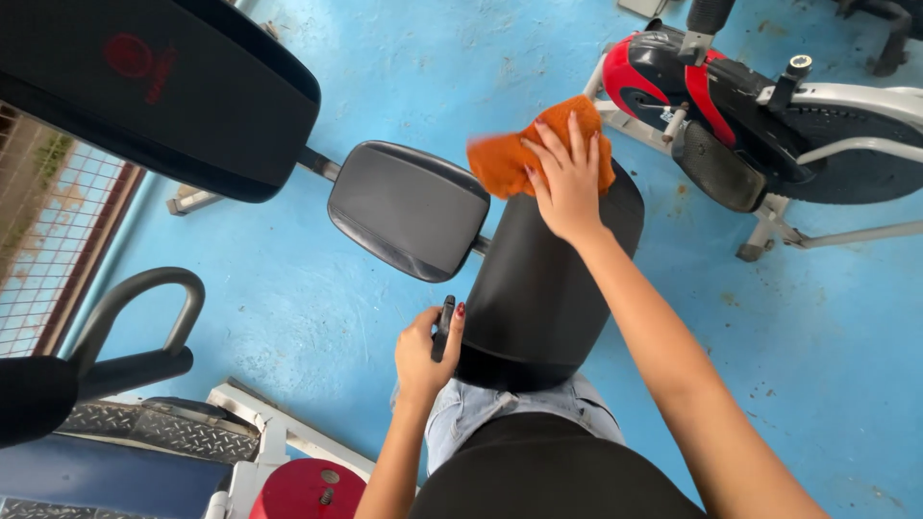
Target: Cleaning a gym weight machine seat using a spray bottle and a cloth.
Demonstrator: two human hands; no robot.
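While my right hand pressed flat, fingers spread, on the soft, light orange cloth over the firm black roller pad, my left hand gripped a dark handle.

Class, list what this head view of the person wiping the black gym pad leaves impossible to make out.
- Pad under the orange cloth: covered by cloth and right hand.
- Dark thing gripped in the left hand: fingers hide most of it.
- Exercise bike: cut off by the top and right edges.
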